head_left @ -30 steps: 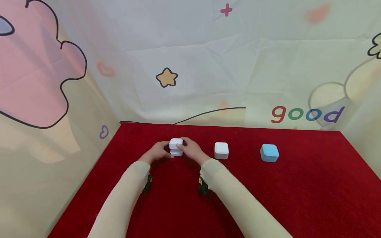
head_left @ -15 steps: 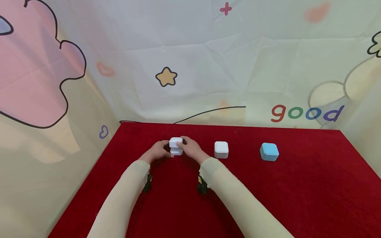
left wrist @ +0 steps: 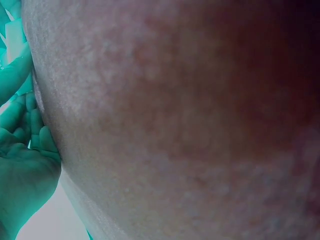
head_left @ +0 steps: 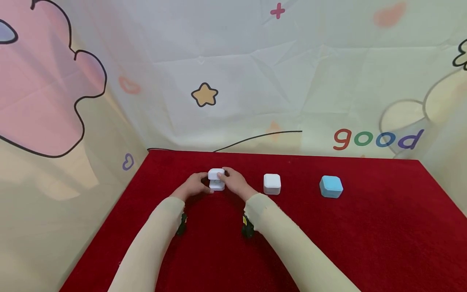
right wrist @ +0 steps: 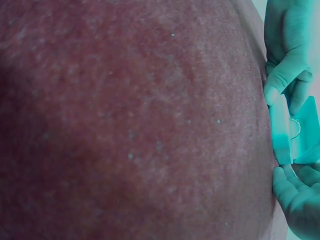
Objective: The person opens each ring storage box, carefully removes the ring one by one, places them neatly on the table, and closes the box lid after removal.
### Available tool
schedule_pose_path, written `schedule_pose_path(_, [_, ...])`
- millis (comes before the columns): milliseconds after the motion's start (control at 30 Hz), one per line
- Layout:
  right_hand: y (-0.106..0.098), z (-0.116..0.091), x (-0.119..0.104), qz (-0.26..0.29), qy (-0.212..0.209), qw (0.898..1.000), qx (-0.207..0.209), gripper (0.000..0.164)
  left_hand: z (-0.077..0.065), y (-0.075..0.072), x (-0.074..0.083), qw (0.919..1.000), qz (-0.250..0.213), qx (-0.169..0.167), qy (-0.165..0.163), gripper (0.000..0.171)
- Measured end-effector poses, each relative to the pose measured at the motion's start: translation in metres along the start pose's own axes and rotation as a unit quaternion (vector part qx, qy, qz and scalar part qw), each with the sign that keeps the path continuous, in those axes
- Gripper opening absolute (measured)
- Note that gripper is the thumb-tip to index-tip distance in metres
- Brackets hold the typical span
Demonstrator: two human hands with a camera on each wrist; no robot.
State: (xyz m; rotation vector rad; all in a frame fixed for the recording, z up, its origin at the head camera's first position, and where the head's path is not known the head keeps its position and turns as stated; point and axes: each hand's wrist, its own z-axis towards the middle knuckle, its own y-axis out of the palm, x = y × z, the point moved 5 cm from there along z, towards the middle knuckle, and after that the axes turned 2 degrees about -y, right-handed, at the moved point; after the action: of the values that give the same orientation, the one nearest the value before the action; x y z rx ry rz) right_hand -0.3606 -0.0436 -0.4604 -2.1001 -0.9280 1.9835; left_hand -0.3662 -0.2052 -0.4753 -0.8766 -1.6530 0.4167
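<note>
A small white ring box (head_left: 217,186) stands at the left of the red table with its lid (head_left: 214,173) raised and a gap showing between lid and base. My left hand (head_left: 191,186) grips the base from the left, its thumb low at the front. From the right, my right hand (head_left: 236,183) pinches the lid, thumb on its front. In the right wrist view the ring box (right wrist: 281,135) is parted, and a thin ring (right wrist: 296,128) shows inside. The left wrist view is mostly blocked by blurred skin, with both hands only partly visible at its left edge.
To the right stands a white box (head_left: 271,184), shut, and farther right a light blue box (head_left: 330,187). The red cloth (head_left: 292,243) covers the table. A printed curtain (head_left: 248,89) hangs behind its back edge and along the left side.
The ring box's lid has tilted up a little, widening the gap above the base. Both hands keep nearly the same place, and the other two boxes stay put.
</note>
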Motion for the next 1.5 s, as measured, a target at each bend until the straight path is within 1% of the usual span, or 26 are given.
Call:
schedule_pose_path(267, [0.0000,0.0011,-0.0004,0.003,0.006,1.000,0.003,0.058,-0.0001,-0.0010,0.0013,0.9998,-0.015,0.010,0.000,0.058])
schedule_pose_path(433, [-0.0011,0.0015,-0.0014,0.006,0.010,1.000,0.004,0.059,0.0008,-0.0011,0.0011,0.9998,-0.018,0.013,0.001,0.061])
schedule_pose_path(700, [-0.0019,0.0015,-0.0037,0.009,0.013,1.000,0.004,0.059,0.0021,-0.0023,0.0012,0.9997,-0.012,0.016,0.010,0.060])
schedule_pose_path(933, [0.0001,0.0028,-0.0017,0.019,0.022,1.000,0.000,0.059,0.0021,-0.0012,-0.0023,0.9998,-0.014,0.013,0.001,0.062])
schedule_pose_path(1200, [-0.0029,0.0044,-0.0012,0.026,0.034,0.999,0.011,0.060,0.0010,-0.0001,-0.0003,0.9999,-0.011,0.011,-0.001,0.062])
schedule_pose_path(1500, [-0.0029,0.0035,-0.0019,0.037,0.035,0.999,0.008,0.060,0.0006,-0.0008,-0.0021,0.9999,-0.004,0.016,-0.002,0.064])
